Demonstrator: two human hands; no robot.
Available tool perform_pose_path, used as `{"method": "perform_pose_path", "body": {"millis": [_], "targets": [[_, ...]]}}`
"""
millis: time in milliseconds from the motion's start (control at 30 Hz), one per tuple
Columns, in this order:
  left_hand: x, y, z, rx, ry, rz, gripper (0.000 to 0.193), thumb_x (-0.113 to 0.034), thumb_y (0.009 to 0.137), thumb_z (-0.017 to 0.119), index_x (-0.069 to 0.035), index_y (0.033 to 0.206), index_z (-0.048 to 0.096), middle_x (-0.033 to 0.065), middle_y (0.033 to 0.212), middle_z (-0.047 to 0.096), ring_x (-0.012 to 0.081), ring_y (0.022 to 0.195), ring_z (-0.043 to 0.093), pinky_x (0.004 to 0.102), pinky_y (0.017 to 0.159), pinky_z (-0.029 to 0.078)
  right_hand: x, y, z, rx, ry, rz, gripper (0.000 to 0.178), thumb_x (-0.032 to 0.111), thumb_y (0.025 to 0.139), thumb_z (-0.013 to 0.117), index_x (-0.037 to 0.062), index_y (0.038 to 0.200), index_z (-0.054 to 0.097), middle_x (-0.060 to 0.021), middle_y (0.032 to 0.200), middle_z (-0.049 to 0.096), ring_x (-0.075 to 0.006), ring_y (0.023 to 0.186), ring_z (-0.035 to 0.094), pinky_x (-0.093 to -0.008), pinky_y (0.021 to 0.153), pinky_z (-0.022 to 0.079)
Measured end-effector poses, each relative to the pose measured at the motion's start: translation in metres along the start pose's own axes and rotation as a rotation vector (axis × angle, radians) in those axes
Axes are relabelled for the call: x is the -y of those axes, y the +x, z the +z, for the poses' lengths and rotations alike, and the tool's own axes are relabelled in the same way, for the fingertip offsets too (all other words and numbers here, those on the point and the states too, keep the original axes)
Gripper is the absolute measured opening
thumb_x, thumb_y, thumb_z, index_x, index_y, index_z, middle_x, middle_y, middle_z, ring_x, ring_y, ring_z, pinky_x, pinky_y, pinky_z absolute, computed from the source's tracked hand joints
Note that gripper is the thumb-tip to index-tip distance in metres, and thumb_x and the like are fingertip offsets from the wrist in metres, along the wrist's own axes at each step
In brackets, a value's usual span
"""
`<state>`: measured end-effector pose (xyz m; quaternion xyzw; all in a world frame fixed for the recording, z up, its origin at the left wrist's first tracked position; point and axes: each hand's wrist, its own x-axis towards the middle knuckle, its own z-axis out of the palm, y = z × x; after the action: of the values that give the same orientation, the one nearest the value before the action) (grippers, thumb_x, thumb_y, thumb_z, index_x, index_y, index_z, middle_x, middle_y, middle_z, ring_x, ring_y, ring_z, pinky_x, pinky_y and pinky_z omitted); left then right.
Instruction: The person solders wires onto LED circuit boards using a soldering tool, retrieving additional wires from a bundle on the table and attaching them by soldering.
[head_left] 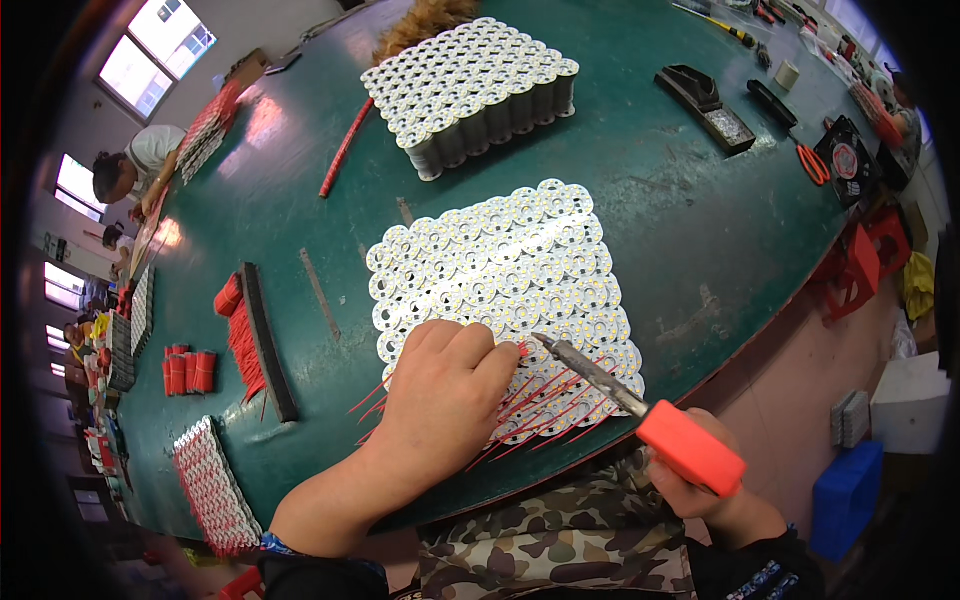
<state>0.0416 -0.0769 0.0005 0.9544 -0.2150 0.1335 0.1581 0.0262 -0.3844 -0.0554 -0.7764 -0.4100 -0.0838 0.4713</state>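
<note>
Left hand [445, 385] held palm-down, curled; left forearm [338, 497] angled in from near left; right hand [690, 499] clenched, near right.

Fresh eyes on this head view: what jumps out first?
Likely the orange-red-handled soldering iron in the right hand, lower right. Next, the sheet of white round boards mid-picture, with thin red wires fanned across its near part by the left hand. Behind it stands a thick white-topped stack.

No lettering I can read from my end, no legible labels, numbers or signs, upper left to lower right
</note>
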Motion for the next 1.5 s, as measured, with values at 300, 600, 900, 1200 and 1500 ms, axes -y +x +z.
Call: {"method": "perform_pose_path", "body": {"millis": [300, 600, 900, 1200, 1500], "targets": [[-0.002, 0.000, 0.001, -0.012, 0.016, -0.011, 0.024, 0.000, 0.073, 0.068, -0.006, 0.096, 0.070, 0.0064, 0.080, 0.058, 0.0284, 0.079, 0.059, 0.0422, 0.072, 0.045, 0.003, -0.004, -0.004, -0.036, -0.004, 0.024, 0.064, 0.001, 0.072, 0.080, -0.0075, 0.129, 0.052, -0.0193, 0.100, 0.068, -0.0306, 0.065, 0.063, -0.0399, 0.060, 0.051], [-0.006, 0.000, 0.002, -0.053, 0.066, 0.047, 0.018, -0.009, 0.077, 0.068, -0.008, 0.095, 0.070, 0.0040, 0.078, 0.055, 0.0245, 0.076, 0.059, 0.0400, 0.076, 0.047, 0.004, -0.008, -0.008, -0.048, -0.034, 0.037, 0.063, 0.002, 0.073, 0.080, -0.0060, 0.128, 0.052, -0.0195, 0.099, 0.069, -0.0302, 0.064, 0.063, -0.0399, 0.059, 0.051], [-0.007, 0.001, 0.007, -0.049, 0.076, 0.087, 0.017, -0.010, 0.076, 0.068, -0.009, 0.094, 0.068, 0.0033, 0.076, 0.053, 0.0235, 0.074, 0.057, 0.0413, 0.079, 0.046, 0.005, -0.006, -0.005, -0.030, 0.041, 0.041, 0.063, -0.002, 0.072, 0.080, -0.0045, 0.128, 0.051, -0.0208, 0.099, 0.071, -0.0287, 0.064, 0.063, -0.0373, 0.056, 0.049], [-0.009, 0.001, 0.005, -0.014, 0.093, 0.075, 0.020, -0.011, 0.074, 0.067, -0.008, 0.095, 0.069, 0.0038, 0.078, 0.055, 0.0242, 0.076, 0.059, 0.0419, 0.080, 0.047, 0.007, -0.007, -0.003, -0.014, 0.035, 0.069, 0.064, -0.002, 0.071, 0.081, -0.0048, 0.128, 0.053, -0.0202, 0.098, 0.071, -0.0281, 0.062, 0.061, -0.0368, 0.055, 0.048], [-0.011, 0.003, 0.004, -0.029, 0.101, 0.076, 0.018, -0.006, 0.078, 0.070, -0.008, 0.095, 0.072, 0.0031, 0.075, 0.055, 0.0238, 0.072, 0.056, 0.0408, 0.079, 0.045, 0.015, -0.011, -0.002, -0.031, 0.032, 0.190, 0.030, 0.007, 0.076, 0.073, 0.0024, 0.106, 0.070, -0.0137, 0.118, 0.061, -0.0314, 0.075, 0.063, -0.0410, 0.065, 0.050]]}}
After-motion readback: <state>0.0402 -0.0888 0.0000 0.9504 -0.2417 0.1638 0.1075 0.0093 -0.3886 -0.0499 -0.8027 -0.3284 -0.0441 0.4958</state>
